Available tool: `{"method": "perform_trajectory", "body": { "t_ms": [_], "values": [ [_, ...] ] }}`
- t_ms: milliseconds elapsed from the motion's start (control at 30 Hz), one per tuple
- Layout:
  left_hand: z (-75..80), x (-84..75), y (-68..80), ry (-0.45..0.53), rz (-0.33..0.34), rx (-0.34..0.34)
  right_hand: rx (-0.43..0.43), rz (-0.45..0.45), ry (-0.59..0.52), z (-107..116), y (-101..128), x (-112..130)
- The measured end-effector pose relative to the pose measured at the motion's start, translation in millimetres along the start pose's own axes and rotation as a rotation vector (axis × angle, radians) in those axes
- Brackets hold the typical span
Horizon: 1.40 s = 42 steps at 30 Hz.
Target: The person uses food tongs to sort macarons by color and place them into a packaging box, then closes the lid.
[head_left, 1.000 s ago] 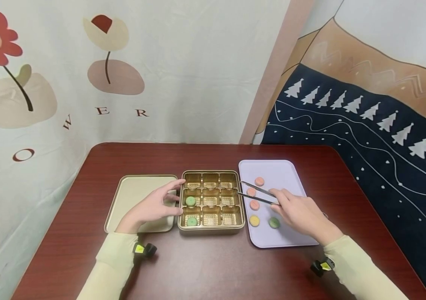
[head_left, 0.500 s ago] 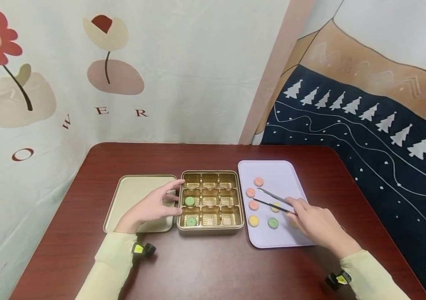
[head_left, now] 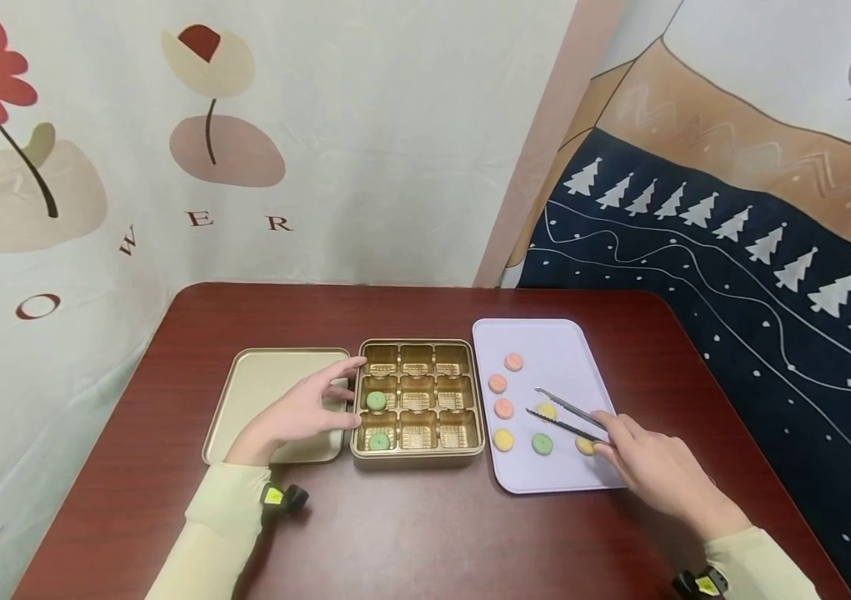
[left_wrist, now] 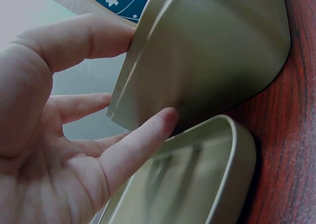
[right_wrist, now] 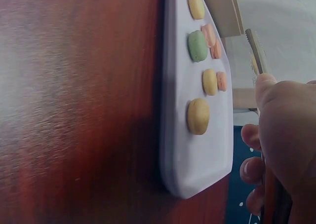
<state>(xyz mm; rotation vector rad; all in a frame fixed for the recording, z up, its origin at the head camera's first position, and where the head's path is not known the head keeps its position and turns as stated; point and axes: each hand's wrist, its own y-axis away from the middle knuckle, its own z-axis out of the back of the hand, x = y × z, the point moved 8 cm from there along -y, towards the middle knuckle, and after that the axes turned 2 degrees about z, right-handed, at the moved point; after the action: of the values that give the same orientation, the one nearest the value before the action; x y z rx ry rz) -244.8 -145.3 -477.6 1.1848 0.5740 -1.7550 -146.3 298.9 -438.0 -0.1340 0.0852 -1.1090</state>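
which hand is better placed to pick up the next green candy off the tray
Probably the right hand: it holds the tongs, tips open just above the green candy. The left hand rests against the box.

The head camera looks down across the whole tabletop point(head_left: 425, 533), while each wrist camera sits close and low at a hand, the right sharing the lilac tray point(head_left: 545, 337) point(right_wrist: 177, 150).

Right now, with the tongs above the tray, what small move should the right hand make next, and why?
Probably lower the tongs and close them on the green piece just below their open tips. The right hand holds them over the lilac tray, gripping nothing yet. The gold box already has two green pieces in its left column, and the left hand steadies that box.
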Motion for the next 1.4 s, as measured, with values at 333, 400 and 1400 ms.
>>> {"method": "perform_trajectory", "body": {
  "t_ms": [333,400,1400],
  "values": [
    [-0.2,-0.4,-0.4,0.011,0.000,0.009,-0.013,0.008,0.012,-4.9,17.2,4.6],
    [-0.2,-0.7,-0.5,0.010,-0.003,0.008,-0.009,0.012,0.015,-5.6,19.8,5.6],
    [-0.2,-1.2,-1.3,0.002,-0.012,0.005,-0.032,0.083,0.058,-16.8,36.5,11.6]
  ]
}}
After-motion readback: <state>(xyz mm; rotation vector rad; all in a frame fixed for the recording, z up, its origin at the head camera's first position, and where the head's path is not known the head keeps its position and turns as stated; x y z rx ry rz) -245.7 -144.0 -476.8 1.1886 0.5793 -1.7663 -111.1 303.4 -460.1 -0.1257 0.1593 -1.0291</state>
